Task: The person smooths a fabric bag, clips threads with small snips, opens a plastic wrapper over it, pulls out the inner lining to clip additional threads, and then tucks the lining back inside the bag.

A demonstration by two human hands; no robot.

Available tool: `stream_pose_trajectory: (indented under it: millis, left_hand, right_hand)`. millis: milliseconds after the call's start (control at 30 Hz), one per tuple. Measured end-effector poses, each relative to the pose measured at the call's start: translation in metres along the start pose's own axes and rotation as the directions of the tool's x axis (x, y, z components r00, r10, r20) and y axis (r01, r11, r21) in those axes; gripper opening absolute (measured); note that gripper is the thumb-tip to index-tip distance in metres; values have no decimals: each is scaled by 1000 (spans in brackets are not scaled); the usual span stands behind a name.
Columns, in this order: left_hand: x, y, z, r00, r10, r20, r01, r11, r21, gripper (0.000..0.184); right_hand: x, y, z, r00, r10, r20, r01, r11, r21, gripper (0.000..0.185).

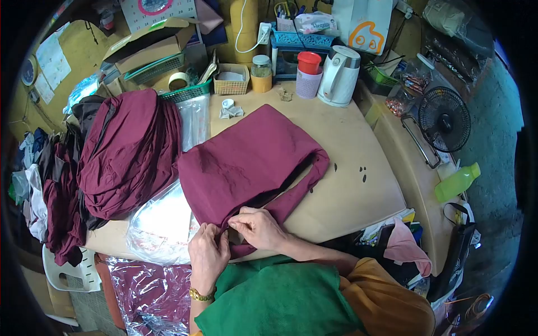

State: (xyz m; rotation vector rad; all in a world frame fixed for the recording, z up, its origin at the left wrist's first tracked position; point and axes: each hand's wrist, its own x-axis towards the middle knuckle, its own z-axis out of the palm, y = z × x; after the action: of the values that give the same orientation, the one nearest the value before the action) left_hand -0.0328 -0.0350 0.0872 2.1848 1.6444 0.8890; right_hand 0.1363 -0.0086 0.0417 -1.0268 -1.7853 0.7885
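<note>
A maroon cloth bag (252,151) lies flattened on the table, with its opening and a strap-like band along the side nearest me. My left hand (209,250), with a gold watch on the wrist, pinches the bag's near edge. Right beside it, my right hand (259,228) has its fingers closed on the same edge. The two hands almost touch, and the exact bit of fabric between the fingertips is hidden. To the left of the bag rises a pile of maroon fabric pieces (131,151), stacked in folds.
Clear plastic bags (159,229) lie under the pile's near side. Along the back stand a green basket (188,92), a jar (261,73), a purple cup (308,84) and a white kettle (339,75). On the right are a black fan (444,119) and a green bottle (457,182).
</note>
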Motion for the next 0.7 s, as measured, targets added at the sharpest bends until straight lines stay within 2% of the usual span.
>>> stream_pose_trajectory:
  millis: [33, 100, 133, 233, 300, 367, 433, 500, 533, 567, 600, 633, 700]
  left_hand:
    - [-1, -1, -1, 1000, 0, 26, 0, 1000, 6, 15]
    - [-4, -4, -3, 999, -6, 32, 6, 1000, 13, 15]
    - [-5, -6, -5, 999, -16, 38, 15, 1000, 21, 15]
    - [-7, -8, -15, 999, -40, 31, 38, 998, 54, 14]
    - [-10, -8, -28, 994, -104, 21, 104, 994, 30, 12]
    - [-16, -24, -42, 995, -102, 8, 101, 994, 30, 11]
    - [-16, -23, -46, 990, -134, 34, 133, 990, 41, 10]
    - [-16, -40, -47, 990, -117, -75, 122, 990, 68, 12]
    - [-16, -49, -55, 982, -191, -12, 190, 962, 198, 15]
    - [-18, -59, -59, 979, -203, -12, 200, 957, 211, 32]
    - [-15, -61, -63, 981, -188, -53, 195, 962, 192, 42]
    - [-8, -63, -66, 980, -175, -98, 190, 966, 173, 53]
    - [19, -81, -65, 950, -2, -313, 69, 976, 204, 60]
  right_hand:
    - [2, 0, -4, 999, 31, -4, -31, 999, 20, 12]
    - [6, 17, -13, 983, -117, -142, 97, 985, -141, 6]
    - [11, 18, -26, 986, -98, -137, 59, 963, -262, 8]
    - [23, 43, -71, 968, -126, -217, -15, 834, -552, 12]
    - [28, 74, -110, 950, -165, -263, -88, 670, -737, 12]
    - [29, 71, -147, 892, -55, -449, -308, 654, -691, 11]
    - [25, 55, -152, 897, -64, -438, -300, 638, -709, 12]
    - [19, 47, -166, 903, -66, -424, -295, 623, -724, 14]
    - [13, 47, -183, 921, 278, -273, -376, 816, -439, 16]
    - [9, 45, -196, 852, 523, 11, -519, 848, -113, 20]
    - [10, 34, -203, 810, 585, -31, -586, 809, -41, 27]
    - [13, 45, -208, 812, 583, -22, -583, 811, -39, 27]
    - [23, 74, -214, 825, 495, -273, -545, 825, -150, 23]
